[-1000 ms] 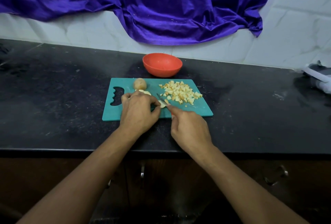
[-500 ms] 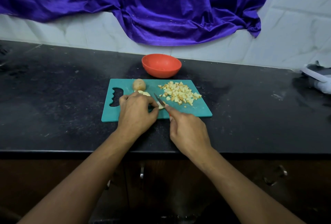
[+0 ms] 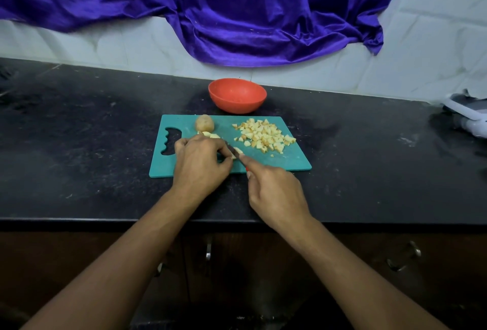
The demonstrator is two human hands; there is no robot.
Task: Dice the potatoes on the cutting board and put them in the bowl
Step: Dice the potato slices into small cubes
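On the black speckled counter [image 3: 79, 145], a flat teal plastic cutting board [image 3: 290, 161] lies parallel to the front edge, set back from it. Open counter runs to either side. A round, smooth orange bowl [image 3: 237, 92] stands just behind the board's far edge, not touching it.

On the board: a whole, brown-skinned potato [image 3: 204, 123] at the far left, and a loose pile of pale diced pieces [image 3: 263, 136] at the far right.

The left hand [image 3: 200, 163] is curled, thumb and fingertips pinching a cut potato piece [image 3: 238, 151] against the board. The right hand [image 3: 276, 192] grips a knife [image 3: 232, 148], forefinger extended along it, blade on that piece.

Glossy purple cloth [image 3: 237, 13] hangs in folds over the tiled wall.
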